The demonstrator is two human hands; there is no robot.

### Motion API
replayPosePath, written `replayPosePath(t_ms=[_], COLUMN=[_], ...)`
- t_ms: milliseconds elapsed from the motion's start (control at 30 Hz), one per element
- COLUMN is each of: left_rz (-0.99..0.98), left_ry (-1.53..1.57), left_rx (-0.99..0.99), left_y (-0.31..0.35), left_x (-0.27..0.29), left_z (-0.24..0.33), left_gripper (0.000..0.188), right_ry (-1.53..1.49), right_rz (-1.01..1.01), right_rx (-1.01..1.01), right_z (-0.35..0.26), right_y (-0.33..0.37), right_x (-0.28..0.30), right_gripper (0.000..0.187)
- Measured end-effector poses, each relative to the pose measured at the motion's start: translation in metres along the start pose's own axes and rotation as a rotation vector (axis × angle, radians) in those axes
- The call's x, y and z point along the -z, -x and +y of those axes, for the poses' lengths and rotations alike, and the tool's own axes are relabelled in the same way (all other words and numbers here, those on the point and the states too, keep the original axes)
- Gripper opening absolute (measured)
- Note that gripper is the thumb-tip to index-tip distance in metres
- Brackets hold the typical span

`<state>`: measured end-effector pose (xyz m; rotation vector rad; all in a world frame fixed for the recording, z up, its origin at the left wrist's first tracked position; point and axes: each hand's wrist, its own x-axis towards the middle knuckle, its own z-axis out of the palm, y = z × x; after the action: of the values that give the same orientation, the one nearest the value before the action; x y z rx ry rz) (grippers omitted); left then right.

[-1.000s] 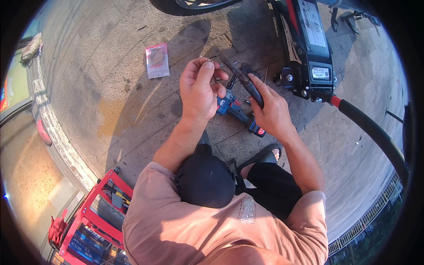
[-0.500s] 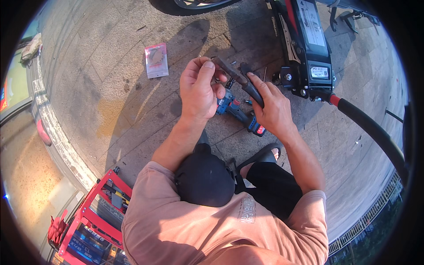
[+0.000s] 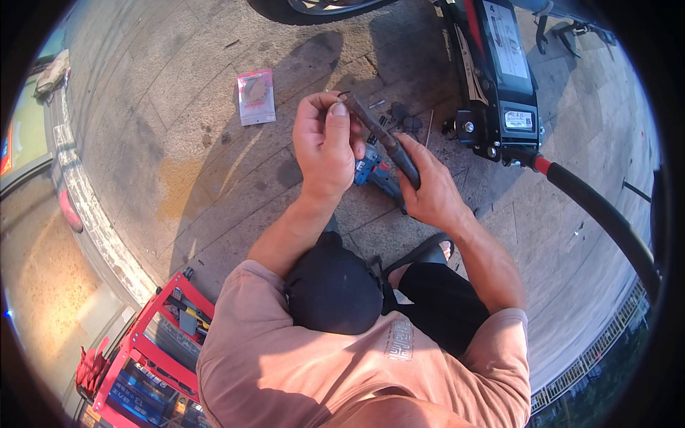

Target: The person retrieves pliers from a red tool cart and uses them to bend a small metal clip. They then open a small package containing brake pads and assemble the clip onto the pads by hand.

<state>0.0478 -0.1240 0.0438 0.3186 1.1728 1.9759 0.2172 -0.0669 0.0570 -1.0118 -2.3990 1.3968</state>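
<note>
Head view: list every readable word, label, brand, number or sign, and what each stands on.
Pink-and-clear plastic packet: red print, too blurred.
Black metal jack: large white label, print left unquoted; small white label, too small.
Blue boxes in red metal cart: white lettering, left unquoted.
Brown fabric shirt: raised lettering, unclear.
Red panel, left edge: unreadable.
Long dark bar-shaped piece: none seen.
</note>
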Motion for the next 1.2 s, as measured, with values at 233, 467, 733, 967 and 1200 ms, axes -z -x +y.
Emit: replayPosePath(t_ms=[233, 467, 733, 967, 1200], left_rz=[-0.018, -0.007, 0.058, 0.019, -0.003], left_ry=[-0.024, -0.044, 0.029, -0.009, -0.032], left_rx=[-0.037, -0.016, 0.102, -0.001, -0.044], left_y=[0.001, 0.002, -0.003, -0.006, -0.006], left_x=[0.004, 0.003, 0.006, 0.008, 0.009], left_z=[-0.002, 0.001, 0.008, 0.001, -0.002], left_gripper=[0.009, 0.009, 0.015, 0.014, 0.013], right_ry=[-0.051, 0.055, 0.068, -0.131, -0.146], right_rz=[0.034, 0.103, 0.056, -0.057, -0.11], right_rx=[0.022, 0.043, -0.192, -0.266, -0.237], right_z=[0.001, -0.003, -0.003, -0.003, -0.012], right_y=[0.001, 0.001, 0.002, 0.004, 0.005], right_x=[-0.009, -0.015, 0.006, 0.015, 0.03], right_gripper=[0.057, 0.06, 0.051, 0.045, 0.047])
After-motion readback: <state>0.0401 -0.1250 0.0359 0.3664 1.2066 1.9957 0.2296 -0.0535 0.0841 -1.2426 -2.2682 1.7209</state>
